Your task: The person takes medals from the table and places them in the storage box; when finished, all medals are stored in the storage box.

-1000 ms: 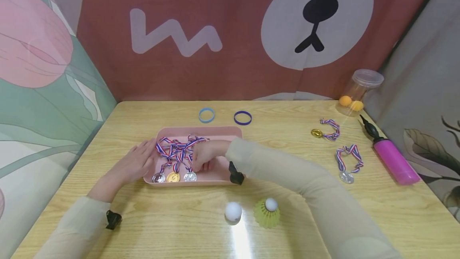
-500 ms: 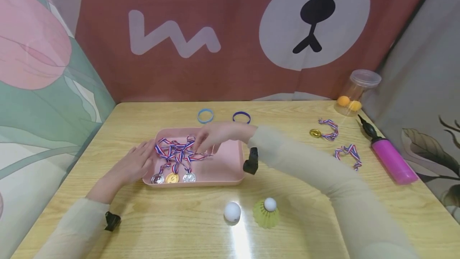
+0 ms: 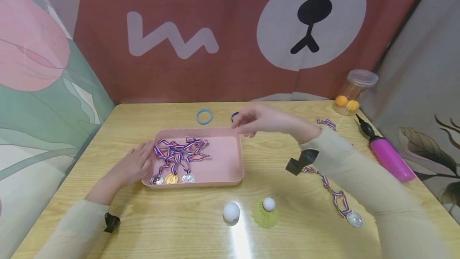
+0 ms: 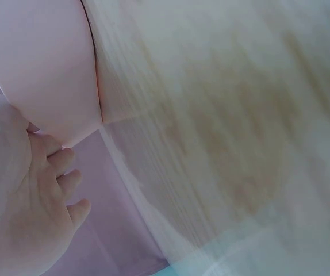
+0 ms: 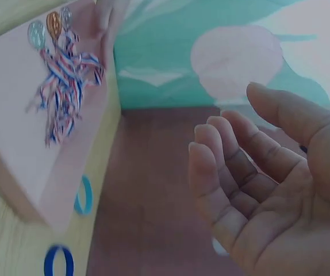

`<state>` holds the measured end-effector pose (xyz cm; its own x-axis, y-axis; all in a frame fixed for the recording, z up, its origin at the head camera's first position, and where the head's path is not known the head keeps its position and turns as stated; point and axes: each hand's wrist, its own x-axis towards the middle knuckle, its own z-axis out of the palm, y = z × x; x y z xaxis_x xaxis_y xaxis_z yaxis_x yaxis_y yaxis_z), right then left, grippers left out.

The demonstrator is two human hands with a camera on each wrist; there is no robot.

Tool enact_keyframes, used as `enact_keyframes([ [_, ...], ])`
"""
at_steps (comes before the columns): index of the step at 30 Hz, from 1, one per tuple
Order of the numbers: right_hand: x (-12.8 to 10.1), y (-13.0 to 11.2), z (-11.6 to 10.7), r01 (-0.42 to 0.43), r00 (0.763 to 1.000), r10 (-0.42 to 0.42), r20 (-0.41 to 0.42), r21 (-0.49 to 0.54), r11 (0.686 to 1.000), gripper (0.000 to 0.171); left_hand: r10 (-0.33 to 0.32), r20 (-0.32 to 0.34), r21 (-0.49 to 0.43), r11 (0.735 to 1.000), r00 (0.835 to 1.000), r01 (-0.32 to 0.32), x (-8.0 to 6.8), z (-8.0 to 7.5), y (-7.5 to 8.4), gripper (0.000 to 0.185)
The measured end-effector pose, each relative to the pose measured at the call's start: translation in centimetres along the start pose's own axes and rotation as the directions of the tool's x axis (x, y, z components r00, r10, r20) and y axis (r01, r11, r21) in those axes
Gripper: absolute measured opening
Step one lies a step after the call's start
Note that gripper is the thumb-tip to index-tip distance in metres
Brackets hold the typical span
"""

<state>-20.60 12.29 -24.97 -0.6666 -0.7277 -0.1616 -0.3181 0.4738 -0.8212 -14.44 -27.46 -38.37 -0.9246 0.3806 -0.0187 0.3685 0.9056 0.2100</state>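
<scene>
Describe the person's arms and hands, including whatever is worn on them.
The left sleeve and right sleeve are long, plain and pale cream. A small, angular black device sits near each cuff. The left hand and right hand are bare, with no gloves or rings showing.

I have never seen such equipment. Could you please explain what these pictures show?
No machine here: a person works with two bare hands. The wide picture comes from a head camera, the other two from wrist cameras. The left hand touches the pink tray, which holds three medals. The right hand, near the tray's far right corner, holds nothing. On the table you also see another medal, two blue bands, a white ball, a shuttlecock, a pump and a jar with orange balls.
</scene>
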Motion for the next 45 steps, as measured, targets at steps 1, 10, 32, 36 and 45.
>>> enact_keyframes([
  [1,-0.7,0.3,-0.4,0.002,1.0,-0.002,-0.019,0.002,1.0,0.024,0.0,0.001,-0.001,1.0,1.0,0.0,0.0,0.0,0.0,0.053],
  [10,-6.5,3.9,-3.1,-0.051,0.97,0.05,-0.237,0.004,0.999,0.03,0.005,-0.003,-0.009,1.0,1.0,-0.005,0.0,0.1,-0.2,0.054],
  [32,-11.4,19.3,-8.2,-0.352,0.799,0.37,-0.475,0.129,0.927,0.048,0.004,-0.006,-0.011,1.0,1.0,-0.004,0.1,0.2,0.0,0.054],
  [36,-10.9,20.9,-8.2,-0.38,0.786,0.402,-0.469,0.147,0.913,0.046,0.002,-0.019,-0.013,1.0,1.0,-0.002,0.1,0.3,0.0,0.054],
  [45,-10.2,22.3,-8.2,-0.444,0.792,0.453,-0.41,0.123,0.888,0.044,0.004,0.001,-0.001,1.0,1.0,-0.004,0.0,0.1,-0.1,0.054],
])
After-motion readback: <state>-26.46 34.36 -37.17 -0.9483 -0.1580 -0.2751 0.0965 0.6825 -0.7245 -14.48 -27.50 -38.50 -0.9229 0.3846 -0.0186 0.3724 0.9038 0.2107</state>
